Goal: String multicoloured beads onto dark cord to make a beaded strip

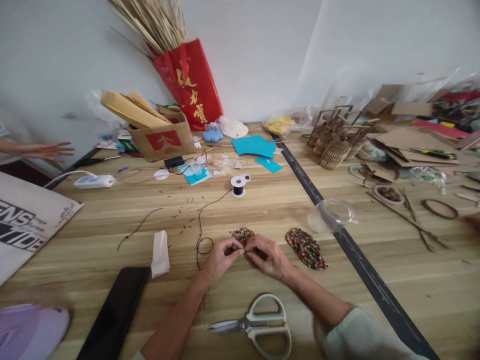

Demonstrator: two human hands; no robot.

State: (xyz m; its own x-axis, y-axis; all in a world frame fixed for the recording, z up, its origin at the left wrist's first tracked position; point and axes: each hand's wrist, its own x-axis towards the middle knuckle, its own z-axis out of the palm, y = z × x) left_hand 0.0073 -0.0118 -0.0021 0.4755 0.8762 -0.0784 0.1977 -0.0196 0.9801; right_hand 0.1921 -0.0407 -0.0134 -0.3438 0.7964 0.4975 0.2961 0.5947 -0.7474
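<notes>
A small beaded piece is being pinched between the left hand and right hand, fingertips pressed together over it on the table; threading or knotting seems underway, calling for fine tension. Counted: two beaded pieces, the second, an oval, just right; one spool; one pair of scissors.

White bag reads "ENS" and "TIDE"; red bag's gold characters unreadable.

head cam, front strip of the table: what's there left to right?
Black phone → folded white paper → left hand → right hand, both pinching a small beaded piece → larger beaded oval → clear plastic cup on its side.
</notes>
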